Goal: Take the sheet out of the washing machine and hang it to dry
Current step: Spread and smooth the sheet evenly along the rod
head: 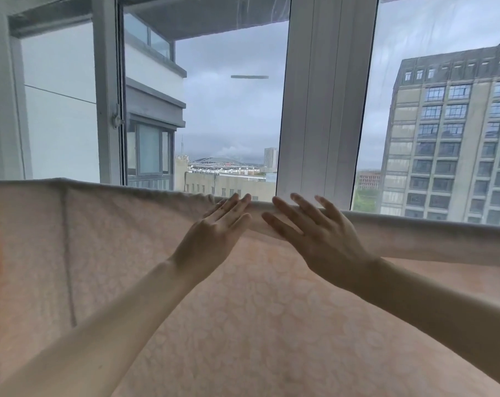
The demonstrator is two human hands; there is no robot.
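pale pink sheet (243, 325) w/ faint floral pattern hangs draped across the view, top fold running from upper left to right, just in front of the window frame (323, 96). what it hangs over is hidden under the fabric. left hand (217, 227) lies flat on the sheet near the top fold, fingers (237, 207) straight and close together, tips at the fold edge, gripping nothing. right hand (314, 233) just beside it, palm down on the cloth, fingers spread a bit and extended, also not closed on anything. the two hands nearly touch at the fingertips, mid-frame. a vertical crease shows on the left part of the sheet. beyond the glass: grey sky, a tall apartment block (449, 144) at right, low bldgs far off.
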